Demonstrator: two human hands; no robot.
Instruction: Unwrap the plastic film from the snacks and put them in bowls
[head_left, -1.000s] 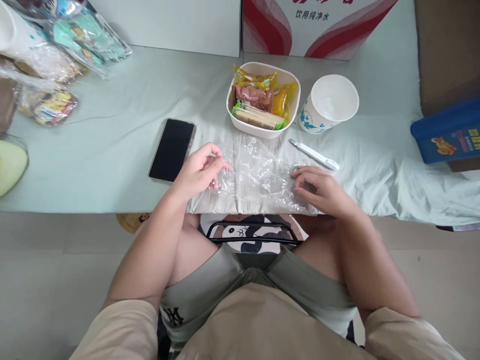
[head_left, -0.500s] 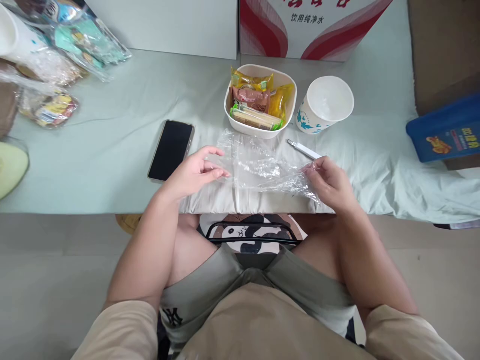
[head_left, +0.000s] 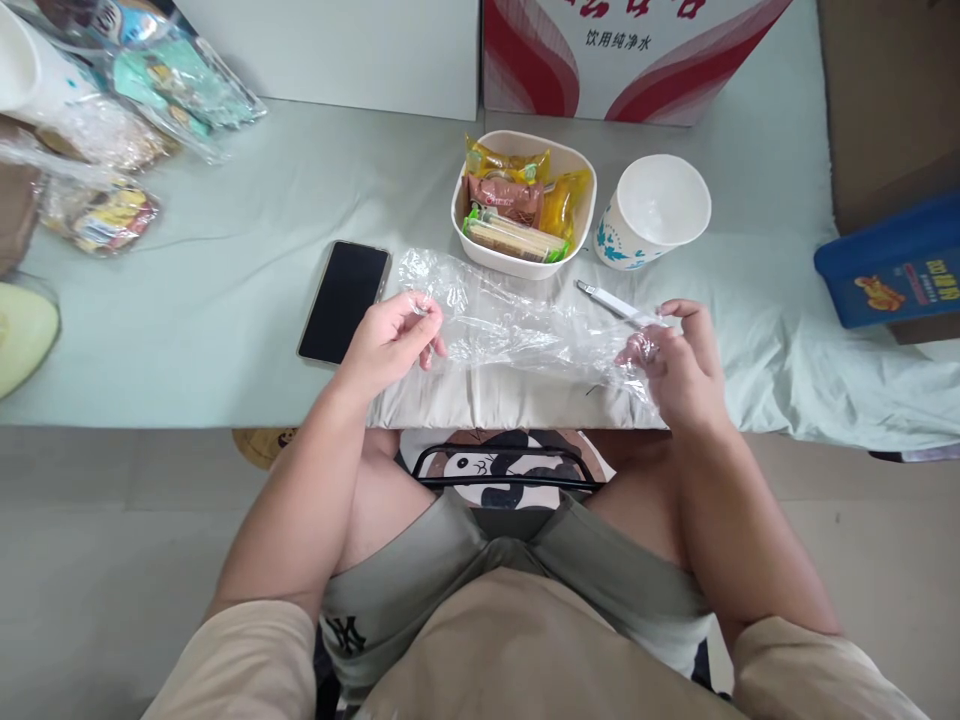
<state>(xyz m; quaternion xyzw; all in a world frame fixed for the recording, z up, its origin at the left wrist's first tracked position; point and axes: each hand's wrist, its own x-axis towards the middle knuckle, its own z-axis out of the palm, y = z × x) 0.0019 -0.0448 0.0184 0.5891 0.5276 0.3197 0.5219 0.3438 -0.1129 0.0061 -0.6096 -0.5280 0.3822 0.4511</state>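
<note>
- Pinches the left end of a crinkled, colourless sheet of clear plastic film (head_left: 517,340) between thumb and forefinger of the bare left hand (head_left: 401,335), in a narrow grip with the remaining fingers loosely curled.
- Grips the opposite end in the bare right hand (head_left: 684,365), thumb bent inward and forefinger lifted; cannot make out the exact pinch through the shine.
- Spreads the film between both hands, wrinkled and slack, over a pale green cloth (head_left: 225,300) near its front edge; cannot tell lifted parts from resting ones.
- Has, taking the film as dial centre, a slim white cutter (head_left: 613,302) with a grey metal tip between two and three o'clock, rear end just beside the right fingers.
- Has a flat, black, rectangular phone (head_left: 345,300) between nine and ten o'clock, near the left hand.
- Has at twelve o'clock a white, rounded-square bowl (head_left: 510,264), filled with yellow and brown packets (head_left: 504,198) and a clear, green-ended wrapper of pale sticks (head_left: 514,238).
- Has between one and two o'clock a white paper cup (head_left: 660,200) with blue leaf prints, upright just beside the bowl.
- Has, farther out, bulging clear plastic bags (head_left: 187,90) at ten o'clock, a plain white box (head_left: 330,50) at eleven, a red-and-white carton (head_left: 615,75) toward one, and a blue container (head_left: 892,265) near three.
</note>
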